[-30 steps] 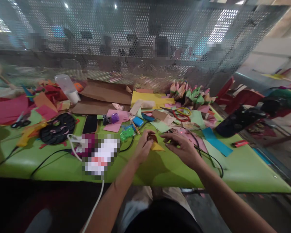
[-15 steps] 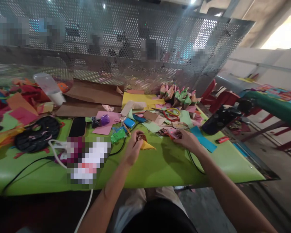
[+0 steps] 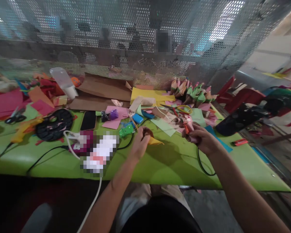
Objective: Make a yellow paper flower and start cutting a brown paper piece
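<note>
My left hand (image 3: 141,144) is closed on a yellow paper cone (image 3: 154,141) with a brown piece at its wide end, held just above the green table top (image 3: 165,165). To its right, my right hand (image 3: 201,138) is wrapped round a pink glue gun (image 3: 188,127) with an orange tip that points left toward the cone. The gun's black cord (image 3: 201,163) loops down across the table by my right wrist. Both forearms reach in from the bottom edge.
Coloured paper scraps (image 3: 160,121), a row of finished paper cones (image 3: 192,92), red and yellow scissors (image 3: 180,110), a black phone (image 3: 88,120), a round black tray (image 3: 54,124), brown cardboard (image 3: 104,94) and a perforated metal screen (image 3: 135,42) behind. Red chairs (image 3: 242,97) stand right.
My right hand reached to the pile at the right, closed on the glue gun and lifted it toward the cone. My left hand kept hold of the cone. The camera shifted.
</note>
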Demonstrator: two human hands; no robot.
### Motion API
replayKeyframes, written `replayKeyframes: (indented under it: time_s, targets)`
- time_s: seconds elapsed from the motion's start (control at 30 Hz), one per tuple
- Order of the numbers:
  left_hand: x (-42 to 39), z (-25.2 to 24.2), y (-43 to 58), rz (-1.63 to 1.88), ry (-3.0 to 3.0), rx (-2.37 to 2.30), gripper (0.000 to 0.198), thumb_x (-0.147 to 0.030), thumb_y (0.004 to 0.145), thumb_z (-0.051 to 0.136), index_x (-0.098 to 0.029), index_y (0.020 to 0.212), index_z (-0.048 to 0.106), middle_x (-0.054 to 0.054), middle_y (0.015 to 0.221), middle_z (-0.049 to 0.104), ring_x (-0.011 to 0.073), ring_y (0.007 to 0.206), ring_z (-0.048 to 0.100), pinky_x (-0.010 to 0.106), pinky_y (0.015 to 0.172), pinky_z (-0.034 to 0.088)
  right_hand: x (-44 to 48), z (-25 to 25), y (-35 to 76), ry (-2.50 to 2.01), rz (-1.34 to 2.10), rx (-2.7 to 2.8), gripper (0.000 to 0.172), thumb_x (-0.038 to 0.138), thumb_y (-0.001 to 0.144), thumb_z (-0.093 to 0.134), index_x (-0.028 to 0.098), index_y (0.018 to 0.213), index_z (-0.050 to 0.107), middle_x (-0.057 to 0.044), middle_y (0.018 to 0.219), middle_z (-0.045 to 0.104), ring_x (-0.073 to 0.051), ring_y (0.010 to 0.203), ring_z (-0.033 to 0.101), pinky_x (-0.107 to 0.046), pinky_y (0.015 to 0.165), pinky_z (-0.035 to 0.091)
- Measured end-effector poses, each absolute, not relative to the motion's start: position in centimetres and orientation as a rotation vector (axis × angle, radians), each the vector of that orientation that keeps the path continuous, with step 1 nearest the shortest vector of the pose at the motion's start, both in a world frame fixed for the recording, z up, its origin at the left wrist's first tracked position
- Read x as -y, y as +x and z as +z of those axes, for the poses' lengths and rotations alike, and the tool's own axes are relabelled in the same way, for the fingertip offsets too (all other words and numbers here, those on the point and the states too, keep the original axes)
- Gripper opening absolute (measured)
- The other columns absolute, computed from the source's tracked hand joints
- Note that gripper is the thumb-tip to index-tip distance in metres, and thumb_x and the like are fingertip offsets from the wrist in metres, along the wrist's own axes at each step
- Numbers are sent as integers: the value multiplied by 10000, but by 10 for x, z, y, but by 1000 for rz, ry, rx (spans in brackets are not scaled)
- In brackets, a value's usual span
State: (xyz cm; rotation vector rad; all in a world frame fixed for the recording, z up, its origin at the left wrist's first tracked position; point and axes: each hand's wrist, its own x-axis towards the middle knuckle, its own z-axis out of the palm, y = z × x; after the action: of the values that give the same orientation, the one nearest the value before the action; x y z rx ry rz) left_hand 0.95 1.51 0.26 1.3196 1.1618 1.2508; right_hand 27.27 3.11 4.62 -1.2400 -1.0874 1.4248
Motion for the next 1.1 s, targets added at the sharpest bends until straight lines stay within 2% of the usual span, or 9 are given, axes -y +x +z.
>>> replayKeyframes:
  time_s: [0.1,0.2,0.4,0.5,0.67,0.87,1.1]
  targets:
    - [-15,4,10,1263,1325,-1158,89,-217,812,510,-208,896,539,19,878,632,181,865,572,307,811,446,-31,49,264,-1242,1456,1066,286,222,500,765,219,763,653,-4,633,684,-140,558,597,-241,489,425]
    - [-13,4,10,1300,1293,-1139,125,-228,818,520,-207,939,545,17,893,626,174,862,572,304,809,446,-29,48,258,-1264,1450,1109,300,256,525,798,225,765,620,9,634,671,-129,533,584,-232,476,390]
    - [-4,12,7,1289,1352,-990,523,-235,863,517,-231,1384,466,-4,879,631,150,779,547,283,739,431,-22,49,255,-1286,1374,1193,330,293,530,800,215,793,616,-4,662,684,-108,486,511,-233,423,280]
    - [-3,16,5,1201,1430,-947,614,-231,864,507,-253,1474,441,-12,844,602,147,735,520,284,704,417,-21,48,258,-1288,1408,1187,339,305,537,792,219,812,616,-2,654,681,-114,486,507,-242,443,308]
    - [-7,14,7,1107,1547,-930,515,-246,858,488,-232,1371,529,3,846,600,171,769,558,295,702,416,-17,42,262,-1324,1457,1192,320,308,540,801,226,773,597,2,640,661,-117,489,504,-245,441,284]
    - [-7,15,7,1135,1589,-1055,197,-275,822,525,-220,1007,559,38,936,641,207,882,591,322,784,451,-15,38,260,-1297,1462,1139,281,288,520,780,226,728,600,9,628,647,-115,482,510,-241,430,263]
    - [-9,17,6,1125,1655,-1169,98,-232,831,500,-222,918,542,29,874,668,202,843,600,327,789,449,-19,37,269,-1261,1428,1050,317,274,544,784,241,816,625,-1,680,692,-137,540,559,-252,469,362]
